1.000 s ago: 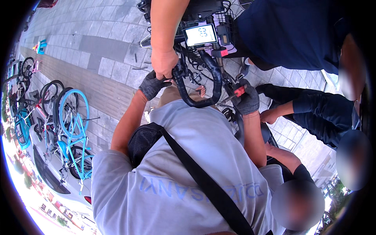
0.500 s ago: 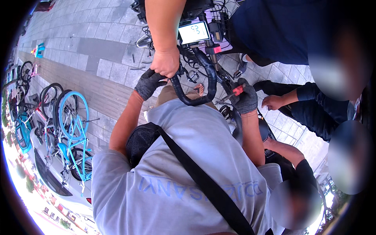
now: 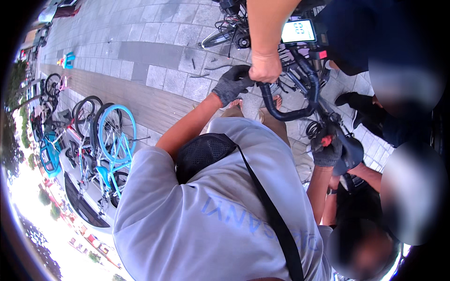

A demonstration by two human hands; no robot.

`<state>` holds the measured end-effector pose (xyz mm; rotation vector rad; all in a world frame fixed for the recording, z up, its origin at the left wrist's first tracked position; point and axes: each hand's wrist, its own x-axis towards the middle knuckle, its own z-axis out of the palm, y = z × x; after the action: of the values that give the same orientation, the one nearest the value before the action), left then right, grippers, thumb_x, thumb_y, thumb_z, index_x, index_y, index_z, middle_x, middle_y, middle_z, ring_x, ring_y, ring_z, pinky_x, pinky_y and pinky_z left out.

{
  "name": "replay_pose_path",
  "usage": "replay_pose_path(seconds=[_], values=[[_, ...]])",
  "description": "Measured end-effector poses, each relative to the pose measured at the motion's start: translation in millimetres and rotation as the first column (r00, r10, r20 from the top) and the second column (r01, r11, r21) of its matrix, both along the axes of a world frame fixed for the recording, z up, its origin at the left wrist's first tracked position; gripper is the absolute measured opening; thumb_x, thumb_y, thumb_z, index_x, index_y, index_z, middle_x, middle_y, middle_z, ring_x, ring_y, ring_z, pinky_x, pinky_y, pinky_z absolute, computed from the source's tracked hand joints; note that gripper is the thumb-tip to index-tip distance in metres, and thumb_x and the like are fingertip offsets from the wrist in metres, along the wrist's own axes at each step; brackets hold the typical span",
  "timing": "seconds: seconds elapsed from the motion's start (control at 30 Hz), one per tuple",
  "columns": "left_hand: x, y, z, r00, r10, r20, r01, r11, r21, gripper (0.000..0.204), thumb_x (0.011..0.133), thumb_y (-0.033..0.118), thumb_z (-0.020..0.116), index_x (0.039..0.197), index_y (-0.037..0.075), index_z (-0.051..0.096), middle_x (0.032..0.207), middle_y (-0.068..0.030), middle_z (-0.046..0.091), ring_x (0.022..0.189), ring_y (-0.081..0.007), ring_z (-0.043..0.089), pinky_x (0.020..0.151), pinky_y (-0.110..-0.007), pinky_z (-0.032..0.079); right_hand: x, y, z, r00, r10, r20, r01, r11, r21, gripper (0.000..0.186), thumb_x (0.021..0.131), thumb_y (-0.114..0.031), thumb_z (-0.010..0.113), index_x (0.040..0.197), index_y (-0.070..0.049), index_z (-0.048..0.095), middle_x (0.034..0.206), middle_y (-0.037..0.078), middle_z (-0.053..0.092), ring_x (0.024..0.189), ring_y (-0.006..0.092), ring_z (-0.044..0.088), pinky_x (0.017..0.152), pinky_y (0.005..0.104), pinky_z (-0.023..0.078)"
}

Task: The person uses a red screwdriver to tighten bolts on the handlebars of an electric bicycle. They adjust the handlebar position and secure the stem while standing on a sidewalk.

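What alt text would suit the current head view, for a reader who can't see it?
The wearer's gloved right hand grips a red item, while the gloved left hand is beside a curved black handlebar, whose left end another person's bare hand holds. A lit display sits beyond the handlebar; a light-blue bicycle is at the left.

"What's underfoot?"
"Grey paving slabs [image 3: 154, 28], crossed by a brownish strip [image 3: 126, 93]."
"And the light?"
"Bright daylight, glaring white at lower left, with green foliage [image 3: 18, 77] toward the left rim."
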<state>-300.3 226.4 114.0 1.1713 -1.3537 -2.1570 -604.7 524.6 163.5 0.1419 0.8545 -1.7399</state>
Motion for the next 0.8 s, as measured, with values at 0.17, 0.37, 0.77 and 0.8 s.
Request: replay_pose_path(seconds=[0.17,0.37,0.77,0.8], values=[[0,-25,-19,0.981,-0.187,0.060,0.196,0.917,-0.346,0.050,0.093,0.021,0.072,0.137,0.005,0.053,0.116,-0.0040,0.065,0.096,-0.0135,0.062,0.075,-0.030,0.055,99,55,-1,0.975,-0.204,0.085,0.195,0.975,0.104,0.044,0.089,-0.041,0.070,0.119,-0.010,0.064,0.086,0.002,0.060,0.058,0.0162,0.051,0.054,0.0326,0.046],[-19,-50,-9,0.974,-0.224,0.037,0.174,0.633,-0.754,0.054,0.086,0.015,0.080,0.132,0.002,0.055,0.128,-0.0077,0.062,0.114,-0.0201,0.059,0.098,-0.034,0.048,183,104,0,0.889,-0.376,0.260,0.408,0.909,-0.084,0.028,0.090,-0.017,0.064,0.115,-0.007,0.067,0.096,0.017,0.068,0.073,0.0297,0.066,0.060,0.0413,0.057],[-28,-116,-21,0.627,-0.375,0.683,0.682,-0.161,-0.714,0.038,0.093,0.017,0.070,0.129,0.006,0.063,0.126,-0.0115,0.068,0.116,-0.0251,0.063,0.099,-0.037,0.049,282,160,-38,0.642,-0.690,0.334,0.702,0.704,0.105,0.028,0.092,-0.020,0.064,0.117,-0.007,0.066,0.100,0.017,0.070,0.064,0.0261,0.062,0.059,0.0390,0.051],[-31,-121,-19,0.632,-0.409,0.658,0.684,-0.103,-0.722,0.038,0.093,0.021,0.071,0.128,0.007,0.065,0.126,-0.0116,0.068,0.117,-0.0262,0.063,0.099,-0.038,0.049,286,167,-42,0.670,-0.649,0.361,0.695,0.719,0.005,0.028,0.092,-0.020,0.064,0.117,-0.008,0.066,0.101,0.016,0.070,0.064,0.0248,0.062,0.058,0.0384,0.050]])
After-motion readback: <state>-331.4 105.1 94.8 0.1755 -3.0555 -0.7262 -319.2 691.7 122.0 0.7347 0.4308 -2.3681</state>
